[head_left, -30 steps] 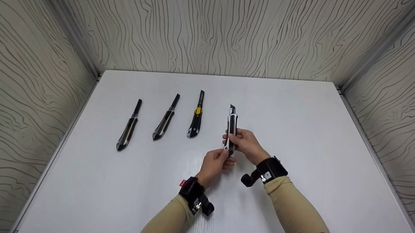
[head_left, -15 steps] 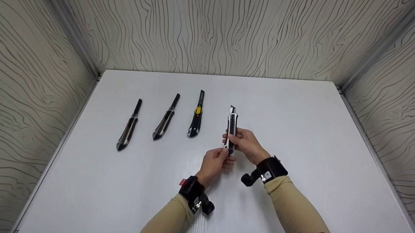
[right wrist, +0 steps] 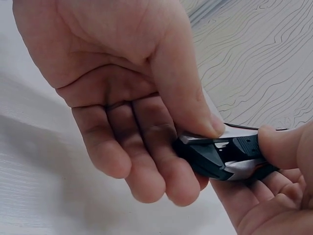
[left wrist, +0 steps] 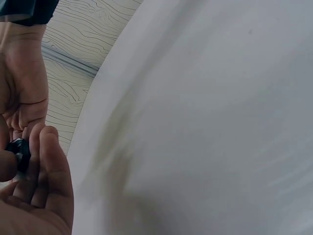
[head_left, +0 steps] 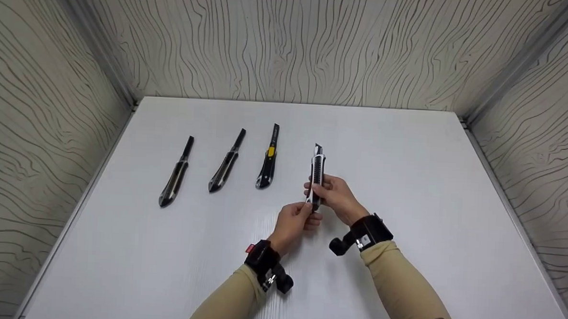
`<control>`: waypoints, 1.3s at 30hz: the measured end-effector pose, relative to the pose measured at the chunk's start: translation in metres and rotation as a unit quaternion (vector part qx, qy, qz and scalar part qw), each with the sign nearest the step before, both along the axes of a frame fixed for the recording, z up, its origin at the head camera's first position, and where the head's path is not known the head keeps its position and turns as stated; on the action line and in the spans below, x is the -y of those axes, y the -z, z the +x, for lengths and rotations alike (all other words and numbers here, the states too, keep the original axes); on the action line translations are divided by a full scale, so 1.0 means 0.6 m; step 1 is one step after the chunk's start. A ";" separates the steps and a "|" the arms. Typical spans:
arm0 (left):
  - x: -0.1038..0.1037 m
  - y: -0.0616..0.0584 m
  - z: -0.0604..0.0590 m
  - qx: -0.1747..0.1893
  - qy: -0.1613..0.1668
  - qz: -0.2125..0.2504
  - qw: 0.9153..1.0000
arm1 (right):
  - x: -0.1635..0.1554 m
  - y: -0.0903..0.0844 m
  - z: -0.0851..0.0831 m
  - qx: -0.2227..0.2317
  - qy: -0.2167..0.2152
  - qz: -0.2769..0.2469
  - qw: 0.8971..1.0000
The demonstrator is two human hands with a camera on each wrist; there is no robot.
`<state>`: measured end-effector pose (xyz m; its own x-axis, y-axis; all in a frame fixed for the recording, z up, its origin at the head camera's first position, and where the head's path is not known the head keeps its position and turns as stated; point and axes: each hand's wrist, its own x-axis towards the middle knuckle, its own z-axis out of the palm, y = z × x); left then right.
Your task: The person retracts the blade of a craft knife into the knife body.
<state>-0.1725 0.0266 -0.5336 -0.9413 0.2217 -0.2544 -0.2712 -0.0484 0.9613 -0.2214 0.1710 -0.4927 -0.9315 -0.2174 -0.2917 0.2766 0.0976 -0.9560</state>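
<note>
A utility knife (head_left: 318, 168) with a black and silver handle is held over the table, its blade end toward the back wall. My right hand (head_left: 338, 196) grips the handle, thumb on its upper face and fingers beneath. At the tail end, my left hand (head_left: 291, 224) pinches the knife between thumb and fingers. In the right wrist view, the left hand (right wrist: 122, 98) has its thumb on the black tail, while the right hand (right wrist: 288, 176) holds farther along. Only the dark end of the knife (left wrist: 19, 149) shows in the left wrist view.
Left of the hands, three more utility knives lie spaced apart on the white table (head_left: 409, 150): a black one with a yellow slider (head_left: 267, 163), a dark one (head_left: 224, 169) and another dark one (head_left: 174, 181) farthest left. Wood-patterned walls (head_left: 289, 44) stand around the table.
Nearly nothing differs: both hands keep their hold on the knife at the same spot, with only a very slight shift of the left hand.
</note>
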 end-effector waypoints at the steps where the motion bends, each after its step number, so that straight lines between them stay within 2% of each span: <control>1: 0.000 0.000 0.000 0.000 -0.001 0.001 1.000 | -0.001 0.000 0.000 -0.001 -0.001 0.002 1.000; 10: -0.003 -0.004 -0.002 -0.002 -0.004 0.007 1.000 | -0.002 -0.002 0.002 -0.008 -0.001 -0.004 1.000; 11: -0.002 -0.011 0.000 0.000 -0.005 0.009 1.000 | -0.002 -0.002 0.002 -0.010 -0.002 -0.004 1.000; 13: -0.002 -0.012 -0.001 0.001 -0.007 0.015 1.000 | 0.000 -0.003 0.002 -0.011 -0.001 -0.007 1.000; 20: -0.006 -0.003 -0.005 0.005 -0.011 0.016 1.000 | -0.001 -0.001 0.001 -0.012 0.000 -0.004 1.000; 30: -0.003 -0.012 -0.006 0.009 -0.019 0.025 0.999 | 0.001 -0.005 0.001 -0.005 -0.010 0.000 1.000; 39: -0.005 -0.007 -0.007 0.014 -0.014 0.036 0.999 | 0.001 -0.008 -0.001 -0.005 -0.015 0.029 0.999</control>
